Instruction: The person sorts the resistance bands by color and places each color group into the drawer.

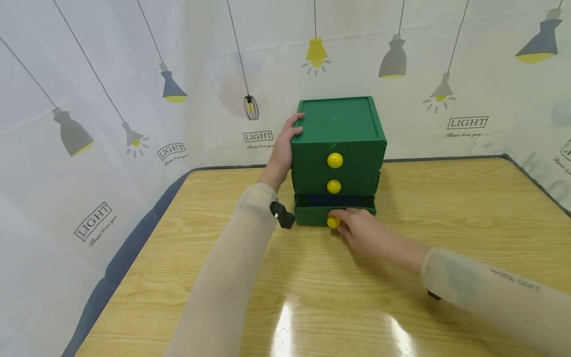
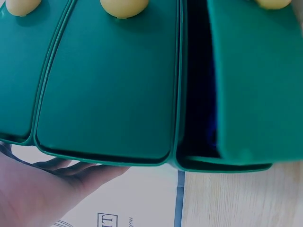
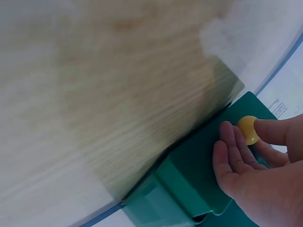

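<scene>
A green drawer cabinet (image 1: 336, 119) with three drawers stands on the table, each front bearing a round yellow knob. Its bottom drawer (image 1: 312, 216) is pulled partly out, and a dark blue inside shows above the front. The right hand (image 1: 363, 230) pinches the bottom drawer's yellow knob (image 3: 247, 129) between thumb and fingers. Against the cabinet's left side rests the left hand (image 1: 282, 148), with fingertips over the top edge. In the left wrist view, the upper and middle drawers (image 2: 109, 90) are closed.
A wooden table (image 1: 223, 218) lies under the cabinet, with a dark blue border along its back and left edges. Behind it hangs a white curtain (image 1: 200, 49) printed with lamps. Small black devices (image 1: 283, 215) sit on the sleeved wrists.
</scene>
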Demonstrator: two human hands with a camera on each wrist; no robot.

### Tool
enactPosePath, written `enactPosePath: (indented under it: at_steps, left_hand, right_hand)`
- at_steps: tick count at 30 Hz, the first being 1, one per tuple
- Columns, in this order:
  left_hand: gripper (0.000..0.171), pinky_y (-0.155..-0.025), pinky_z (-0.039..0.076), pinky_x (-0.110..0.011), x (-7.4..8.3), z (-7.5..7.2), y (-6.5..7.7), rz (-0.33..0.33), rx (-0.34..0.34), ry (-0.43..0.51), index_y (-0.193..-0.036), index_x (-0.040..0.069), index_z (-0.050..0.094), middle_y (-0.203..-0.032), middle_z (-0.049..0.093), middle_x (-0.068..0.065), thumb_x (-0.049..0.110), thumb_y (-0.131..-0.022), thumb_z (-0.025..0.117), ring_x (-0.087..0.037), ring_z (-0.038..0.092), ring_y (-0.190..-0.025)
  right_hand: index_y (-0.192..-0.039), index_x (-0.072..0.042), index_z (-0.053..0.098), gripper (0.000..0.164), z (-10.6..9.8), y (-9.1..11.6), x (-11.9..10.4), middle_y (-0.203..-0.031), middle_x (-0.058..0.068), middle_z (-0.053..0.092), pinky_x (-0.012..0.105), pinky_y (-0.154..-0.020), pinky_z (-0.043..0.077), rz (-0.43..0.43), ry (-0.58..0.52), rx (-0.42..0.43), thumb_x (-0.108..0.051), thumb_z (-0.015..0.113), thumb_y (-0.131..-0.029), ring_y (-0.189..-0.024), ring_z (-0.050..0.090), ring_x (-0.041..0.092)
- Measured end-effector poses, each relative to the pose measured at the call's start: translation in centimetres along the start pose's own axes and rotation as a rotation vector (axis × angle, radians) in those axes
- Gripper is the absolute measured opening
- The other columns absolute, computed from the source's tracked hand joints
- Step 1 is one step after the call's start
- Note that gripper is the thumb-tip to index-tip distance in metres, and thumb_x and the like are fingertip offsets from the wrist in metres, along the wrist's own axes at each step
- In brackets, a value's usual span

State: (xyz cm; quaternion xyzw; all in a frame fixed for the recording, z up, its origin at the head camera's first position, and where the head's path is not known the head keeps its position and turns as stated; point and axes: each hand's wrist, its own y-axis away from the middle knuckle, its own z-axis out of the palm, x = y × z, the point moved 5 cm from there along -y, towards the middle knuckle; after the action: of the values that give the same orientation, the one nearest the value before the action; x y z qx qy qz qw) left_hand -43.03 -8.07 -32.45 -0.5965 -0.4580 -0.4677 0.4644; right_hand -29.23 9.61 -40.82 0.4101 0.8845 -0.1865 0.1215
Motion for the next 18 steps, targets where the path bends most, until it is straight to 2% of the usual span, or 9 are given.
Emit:
enactPosePath:
  at_steps: [3, 12, 18]
  left_hand:
    - [0.057, -0.129, 0.024, -0.064, 0.0, 0.0, 0.0, 0.008, -0.001, -0.003, -0.163, 0.039, 0.039, -0.179, 0.019, 0.004, 0.039, -0.106, 0.034, -0.033, 0.022, -0.164]
    - [0.057, -0.131, 0.023, -0.061, 0.2, -0.3, 0.2, 0.015, 0.010, -0.021, -0.164, 0.036, 0.037, -0.180, 0.018, 0.003, 0.037, -0.106, 0.034, -0.031, 0.021, -0.164]
    - [0.057, -0.130, 0.024, -0.061, 0.4, -0.1, 0.2, 0.006, -0.001, -0.027, -0.165, 0.036, 0.034, -0.180, 0.017, 0.003, 0.038, -0.107, 0.033, -0.031, 0.021, -0.165]
  right_hand:
    - [-0.132, 0.003, 0.067, 0.031, 0.0, -0.7, 0.8, -0.110, 0.019, 0.075, 0.040, -0.080, 0.064, -0.005, 0.003, 0.004, 0.002, 0.066, -0.101, -0.090, 0.072, 0.025]
    - [-0.135, 0.002, 0.065, 0.034, -0.2, -2.7, 2.6, -0.112, 0.018, 0.074, 0.044, -0.086, 0.061, 0.014, -0.012, -0.033, 0.001, 0.065, -0.101, -0.091, 0.067, 0.023]
    - [-0.139, 0.002, 0.062, 0.037, -0.1, -2.5, 3.3, -0.122, 0.023, 0.072, 0.050, -0.095, 0.061, 0.029, -0.007, -0.057, 0.000, 0.061, -0.102, -0.106, 0.071, 0.032]
